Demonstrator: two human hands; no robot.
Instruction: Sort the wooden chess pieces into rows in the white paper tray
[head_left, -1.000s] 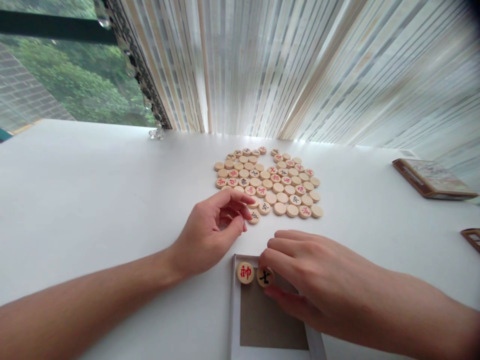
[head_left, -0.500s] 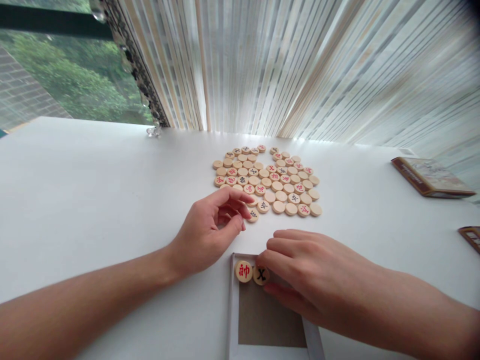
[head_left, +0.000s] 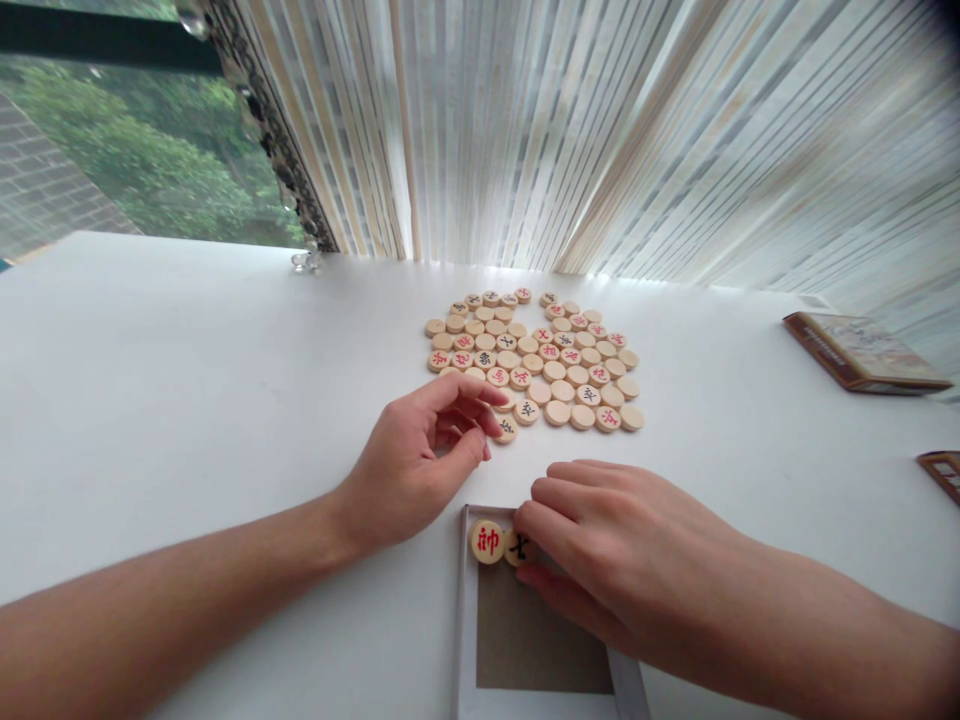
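Note:
My right hand (head_left: 600, 545) pinches a round wooden Chinese chess piece (head_left: 518, 548) with a black character, its fingers partly covering it. This piece sits in the top left part of a shallow white-rimmed box (head_left: 468, 620), beside a piece with a red character (head_left: 487, 542). To the left, my left hand (head_left: 424, 455) hovers with loosely curved fingers, thumb and forefinger apart and nothing between them. Its fingertips are close to a black-marked piece (head_left: 507, 430) at the near edge of the spread; whether they touch it I cannot tell.
Many wooden pieces (head_left: 555, 371), some face up and some blank side up, lie spread on the white table (head_left: 225, 380). A brown-edged flat box (head_left: 862, 352) lies at right, with part of another brown item (head_left: 943, 472) nearer. A striped curtain (head_left: 510, 140) hangs behind.
The black-marked piece in the box has turned under my right hand, and my right thumb has shifted slightly left. My left hand has stayed put.

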